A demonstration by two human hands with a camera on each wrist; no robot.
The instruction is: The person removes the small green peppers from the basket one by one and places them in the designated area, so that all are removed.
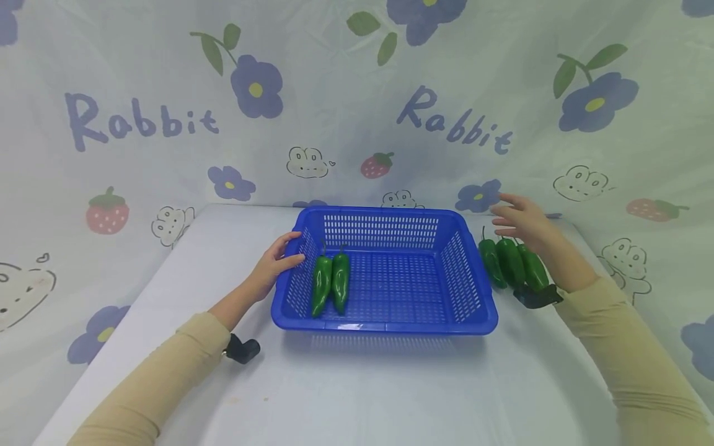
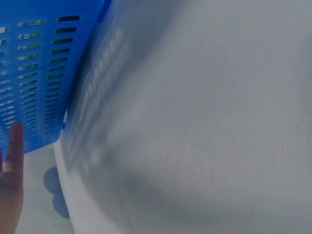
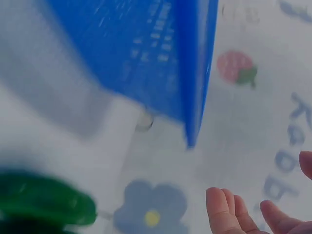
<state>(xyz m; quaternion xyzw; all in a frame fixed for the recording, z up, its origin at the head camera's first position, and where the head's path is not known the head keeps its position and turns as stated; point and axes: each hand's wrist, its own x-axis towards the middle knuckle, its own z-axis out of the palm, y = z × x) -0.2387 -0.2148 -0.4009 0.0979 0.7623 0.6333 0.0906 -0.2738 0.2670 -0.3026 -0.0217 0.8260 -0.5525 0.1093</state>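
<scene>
A rectangular blue plastic basket (image 1: 385, 327) stands upright on the tabletop (image 1: 390, 390), its walls slotted and its floor a fine grid. Inside, at the left end, two long, glossy green peppers (image 1: 321, 285) lie close side by side, stems towards the far wall, tapered tips towards the near one. Just right of the basket, three more green peppers (image 1: 511, 263) lie in a row, stems pointing away, the rightmost partly hidden.

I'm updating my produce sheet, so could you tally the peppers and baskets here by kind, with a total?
Blue basket: 1
Green peppers: 5 (2 inside the basket, 3 outside it)
Total: 6
</scene>
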